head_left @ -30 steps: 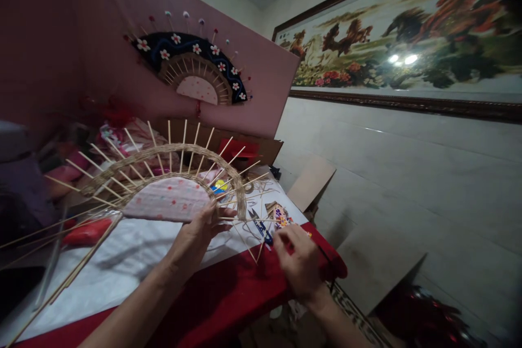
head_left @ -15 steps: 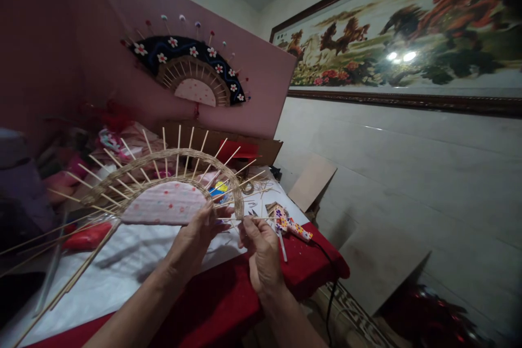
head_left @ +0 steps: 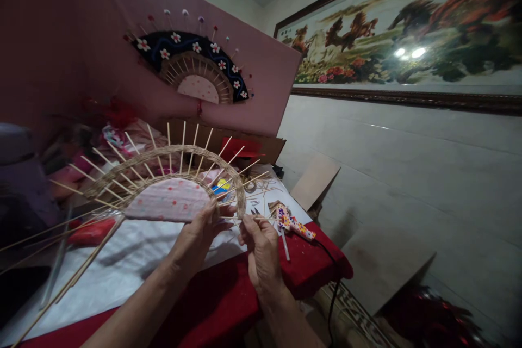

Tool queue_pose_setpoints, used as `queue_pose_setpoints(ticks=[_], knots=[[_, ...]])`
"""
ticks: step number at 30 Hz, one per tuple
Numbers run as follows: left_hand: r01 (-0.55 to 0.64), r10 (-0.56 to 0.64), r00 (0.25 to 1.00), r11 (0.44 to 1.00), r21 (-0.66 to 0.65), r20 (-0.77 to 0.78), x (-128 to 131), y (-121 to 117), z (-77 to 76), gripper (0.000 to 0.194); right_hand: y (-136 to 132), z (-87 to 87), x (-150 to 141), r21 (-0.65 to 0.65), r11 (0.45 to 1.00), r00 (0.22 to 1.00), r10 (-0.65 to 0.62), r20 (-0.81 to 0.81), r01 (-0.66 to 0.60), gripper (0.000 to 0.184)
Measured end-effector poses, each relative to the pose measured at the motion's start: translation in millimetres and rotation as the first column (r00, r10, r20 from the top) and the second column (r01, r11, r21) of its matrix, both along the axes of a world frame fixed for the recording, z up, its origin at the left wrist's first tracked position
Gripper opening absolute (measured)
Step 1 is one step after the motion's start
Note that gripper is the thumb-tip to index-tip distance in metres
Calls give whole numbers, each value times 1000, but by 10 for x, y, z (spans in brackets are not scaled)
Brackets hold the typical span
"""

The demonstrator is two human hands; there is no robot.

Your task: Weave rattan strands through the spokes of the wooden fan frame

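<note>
My left hand [head_left: 198, 236] grips the lower right edge of a half-round fan frame [head_left: 163, 174]: a pink dotted fabric core [head_left: 167, 201], a woven straw band and many thin bamboo spokes sticking outward. My right hand [head_left: 261, 250] is closed in a pinch on a thin bamboo stick [head_left: 261, 219] at the frame's right end, close beside the left fingers. The frame is held tilted above a table with a white sheet [head_left: 134, 261] over a red cloth [head_left: 228, 293].
A flower-patterned glue gun [head_left: 296, 225] with a black cord lies on the table to the right of my hands. A finished black flowered fan [head_left: 191, 60] hangs on the pink board behind. Cardboard pieces [head_left: 316, 179] lean by the wall; craft clutter sits at left.
My right hand came up from the table near the blue snips and glue gun to the frame's right end, where it now pinches a stick. The left hand kept its hold.
</note>
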State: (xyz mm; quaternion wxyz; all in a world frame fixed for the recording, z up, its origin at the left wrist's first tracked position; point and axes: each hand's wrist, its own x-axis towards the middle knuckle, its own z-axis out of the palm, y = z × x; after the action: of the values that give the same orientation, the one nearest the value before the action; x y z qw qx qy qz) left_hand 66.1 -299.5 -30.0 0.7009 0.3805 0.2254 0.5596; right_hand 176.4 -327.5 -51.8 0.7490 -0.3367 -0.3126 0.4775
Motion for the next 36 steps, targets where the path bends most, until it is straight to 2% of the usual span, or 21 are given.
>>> queue_pose_setpoints(ticks=[9, 36], knots=[[4, -4, 1000, 1000, 0, 5, -7, 38, -48, 26, 1, 10, -18, -2, 1000, 1000, 13, 5, -13, 18], [7, -8, 1000, 1000, 6, 10, -3, 25, -55, 27, 0, -10, -34, -29, 998, 998, 57, 1, -57, 19]])
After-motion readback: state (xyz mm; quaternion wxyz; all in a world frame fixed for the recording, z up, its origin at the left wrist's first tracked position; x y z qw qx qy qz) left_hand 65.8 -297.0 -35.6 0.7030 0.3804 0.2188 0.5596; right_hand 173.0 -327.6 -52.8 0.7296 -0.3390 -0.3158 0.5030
